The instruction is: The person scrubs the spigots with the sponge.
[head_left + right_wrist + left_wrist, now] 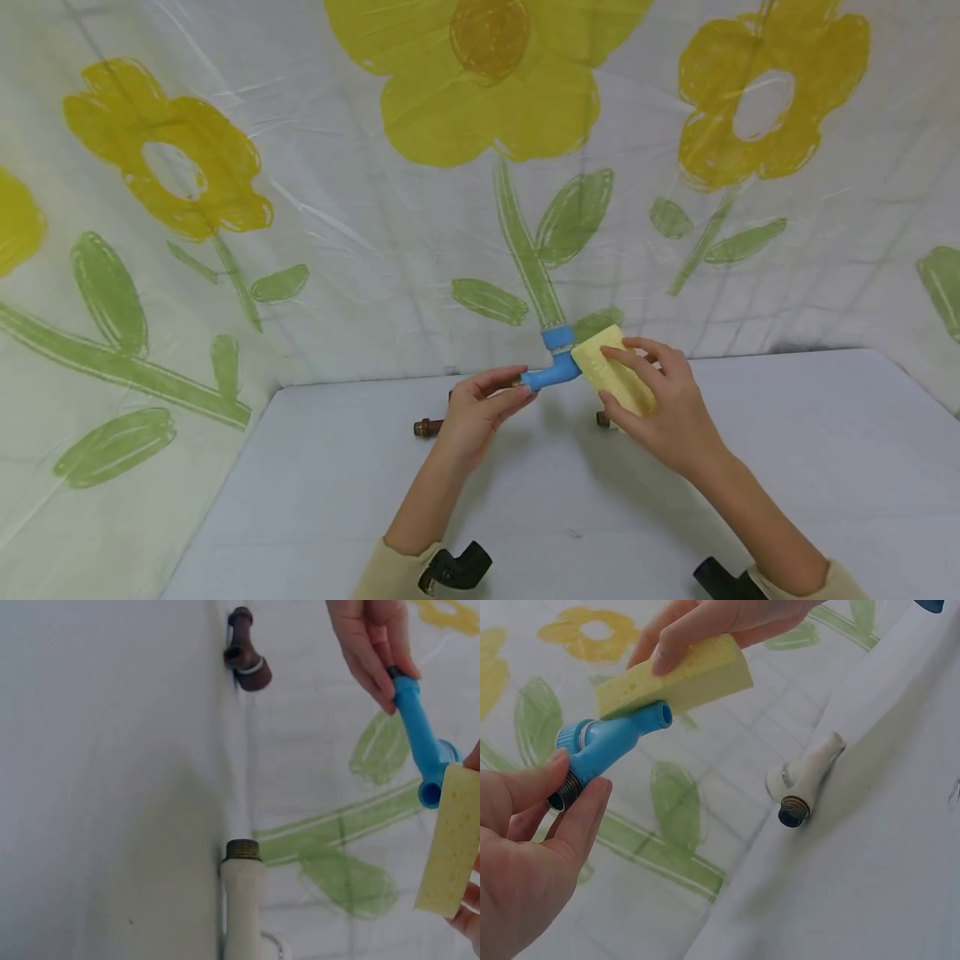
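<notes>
Before a flower-printed sheet (360, 275), above a white table (765, 475), I work with both hands raised. My right hand (667, 408) grips a yellow sponge (452, 840) between thumb and fingers, spread only as far as the block's width. My left hand (472, 417) pinches a blue faucet (615, 746), thumb and fingertips closed around one end, the rest of its length free. The faucet's long axis runs from my left fingertips toward my right, its spout pointing away from that grip and its ribbed cap standing uppermost in the head view. The sponge lies at the spout half, its own long axis slanting across the faucet's, so my right hand is nearer the mouth. How firmly the two touch, I cannot tell. Lying along the table's back edge are a white faucet (806, 769) and a brown faucet (247, 652). Smallest is the dark threaded end (571, 787) in my left pinch.
</notes>
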`<state>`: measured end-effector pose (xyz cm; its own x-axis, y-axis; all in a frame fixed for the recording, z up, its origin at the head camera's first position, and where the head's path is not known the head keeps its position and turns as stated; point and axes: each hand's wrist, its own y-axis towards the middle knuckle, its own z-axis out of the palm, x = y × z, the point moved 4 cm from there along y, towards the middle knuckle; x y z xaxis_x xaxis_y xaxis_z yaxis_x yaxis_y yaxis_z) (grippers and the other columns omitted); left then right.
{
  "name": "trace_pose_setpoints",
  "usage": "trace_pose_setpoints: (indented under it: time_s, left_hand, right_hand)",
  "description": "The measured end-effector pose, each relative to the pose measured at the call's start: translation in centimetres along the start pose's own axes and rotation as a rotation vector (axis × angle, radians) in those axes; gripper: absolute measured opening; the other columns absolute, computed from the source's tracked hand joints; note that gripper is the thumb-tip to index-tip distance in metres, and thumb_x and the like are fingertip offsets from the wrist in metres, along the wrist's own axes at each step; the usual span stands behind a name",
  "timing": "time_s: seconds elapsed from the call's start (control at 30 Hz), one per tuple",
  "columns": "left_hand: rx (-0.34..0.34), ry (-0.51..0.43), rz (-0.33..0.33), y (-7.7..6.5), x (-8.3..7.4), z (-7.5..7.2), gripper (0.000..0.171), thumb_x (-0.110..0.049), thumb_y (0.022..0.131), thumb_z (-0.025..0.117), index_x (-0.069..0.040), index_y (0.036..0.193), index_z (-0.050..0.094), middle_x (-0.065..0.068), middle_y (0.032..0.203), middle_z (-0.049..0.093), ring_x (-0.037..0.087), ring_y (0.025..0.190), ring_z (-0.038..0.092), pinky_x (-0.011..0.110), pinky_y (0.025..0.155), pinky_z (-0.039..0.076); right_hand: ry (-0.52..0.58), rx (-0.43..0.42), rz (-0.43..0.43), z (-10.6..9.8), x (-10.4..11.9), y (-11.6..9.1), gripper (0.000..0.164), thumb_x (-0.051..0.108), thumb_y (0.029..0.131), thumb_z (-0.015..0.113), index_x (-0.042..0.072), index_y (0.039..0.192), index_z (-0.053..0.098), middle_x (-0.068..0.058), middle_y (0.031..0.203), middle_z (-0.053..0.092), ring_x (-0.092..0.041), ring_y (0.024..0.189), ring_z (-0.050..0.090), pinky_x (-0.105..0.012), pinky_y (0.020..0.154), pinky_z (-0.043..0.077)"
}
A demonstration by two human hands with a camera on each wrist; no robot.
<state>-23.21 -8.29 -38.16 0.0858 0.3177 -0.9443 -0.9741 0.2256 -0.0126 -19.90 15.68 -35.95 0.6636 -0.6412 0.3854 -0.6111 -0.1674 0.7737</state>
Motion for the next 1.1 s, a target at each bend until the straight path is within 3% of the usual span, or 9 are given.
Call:
trace_pose_setpoints:
  time_s: [0.13,0.3,0.53,0.73,0.97,1.1]
  left_hand:
    - [0.014,-0.005,0.011,-0.1,-0.2,0.1,0.042,0.014,0.099,0.061,0.025,0.138,0.051,0.007,0.109,0.069,0.011,0.094,0.076,0.034,0.098,0.060]
    - [0.001,0.003,0.007,0.0,-0.1,0.1,0.040,0.014,0.099,0.061,0.023,0.137,0.054,0.006,0.108,0.069,0.012,0.093,0.076,0.034,0.097,0.061]
    - [-0.005,-0.003,0.009,0.0,0.0,0.2,0.041,0.015,0.098,0.061,0.024,0.137,0.053,0.006,0.110,0.070,0.011,0.092,0.076,0.035,0.097,0.061]
    - [-0.015,-0.023,0.012,0.0,0.1,0.4,0.040,0.015,0.098,0.061,0.024,0.137,0.054,0.006,0.111,0.070,0.011,0.092,0.076,0.035,0.096,0.061]
    - [-0.022,-0.028,0.020,0.1,0.3,0.3,0.038,0.014,0.098,0.061,0.023,0.135,0.056,0.005,0.107,0.071,0.012,0.093,0.076,0.034,0.095,0.062]
    - [-0.006,-0.048,0.026,0.1,0.4,0.6,0.038,0.015,0.098,0.061,0.023,0.135,0.055,0.003,0.107,0.072,0.012,0.094,0.076,0.034,0.096,0.062]
  right_hand:
    - [-0.003,-0.024,0.016,-0.2,-0.1,0.0,0.052,0.004,0.076,0.084,0.006,0.126,0.074,-0.025,0.128,0.062,-0.047,0.113,0.055,-0.031,0.077,0.043]
    - [-0.030,-0.008,-0.033,0.4,0.6,-0.3,0.054,0.010,0.076,0.084,0.009,0.129,0.073,-0.025,0.130,0.061,-0.043,0.109,0.055,-0.036,0.074,0.048]
    - [-0.046,-0.063,-0.139,0.4,0.7,-0.2,0.044,0.038,0.098,0.064,0.009,0.129,0.073,-0.026,0.128,0.062,-0.045,0.103,0.056,-0.043,0.068,0.049]
    - [-0.063,-0.084,-0.156,0.9,0.8,-0.5,0.043,0.032,0.093,0.067,0.008,0.128,0.074,-0.027,0.128,0.062,-0.050,0.105,0.056,-0.049,0.069,0.051]
    - [-0.082,-0.057,-0.214,1.3,1.7,-0.4,0.048,0.045,0.103,0.055,0.008,0.124,0.075,-0.027,0.127,0.063,-0.048,0.104,0.058,-0.055,0.072,0.056]
    - [-0.072,-0.090,-0.189,1.2,1.8,-0.4,0.044,0.039,0.099,0.060,0.007,0.124,0.075,-0.028,0.127,0.063,-0.050,0.105,0.057,-0.056,0.074,0.054]
